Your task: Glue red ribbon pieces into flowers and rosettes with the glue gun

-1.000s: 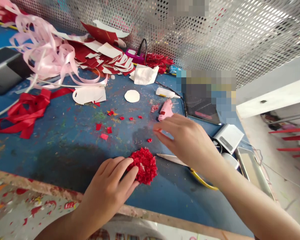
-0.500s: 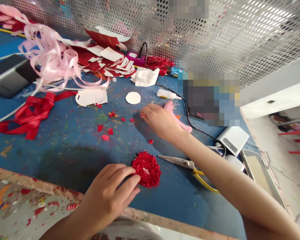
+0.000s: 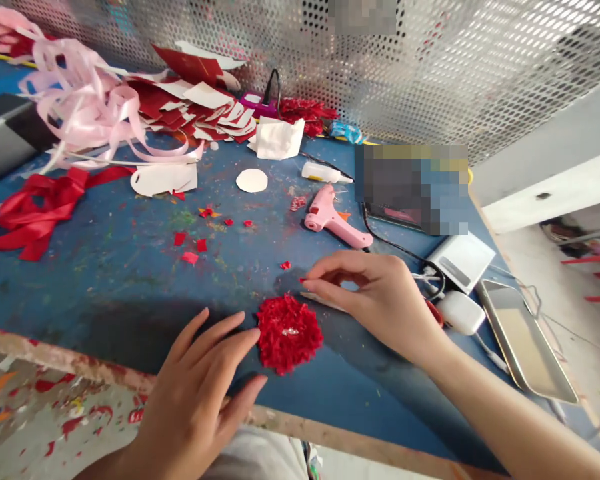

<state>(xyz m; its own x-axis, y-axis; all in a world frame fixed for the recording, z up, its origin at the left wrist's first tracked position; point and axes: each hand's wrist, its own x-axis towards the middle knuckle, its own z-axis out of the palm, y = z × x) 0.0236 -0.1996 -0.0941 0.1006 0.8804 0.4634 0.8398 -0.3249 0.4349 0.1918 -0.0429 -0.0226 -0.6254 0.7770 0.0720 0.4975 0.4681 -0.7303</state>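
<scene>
A round, ruffled red flower [image 3: 290,333] with a small whitish centre lies flat near the table's front edge. My left hand [image 3: 205,373] rests beside it, fingers spread, the fingertips at its left rim. Above and right of the flower, my right hand [image 3: 365,293] pinches a small red scrap [image 3: 303,281] between thumb and forefinger. Scissors lie under that hand, mostly hidden, with a blade [image 3: 323,301] showing. Beyond the hand sits a pink glue gun [image 3: 337,220]. Several small red squares [image 3: 201,245] are scattered to the left, and a white paper disc [image 3: 252,180] lies farther back.
Pink ribbon [image 3: 90,100], red ribbon [image 3: 35,207] and a heap of red and white paper cuttings [image 3: 200,110] fill the back left. A white bottle [image 3: 325,173], white box [image 3: 463,261], earbud case [image 3: 461,312] and metal tray [image 3: 530,347] stand right. A perforated metal panel [image 3: 280,40] rises behind.
My right hand has drawn back from beside the glue gun towards the flower, now with a red scrap in its pinch. My left fingers have spread. The view has shifted slightly.
</scene>
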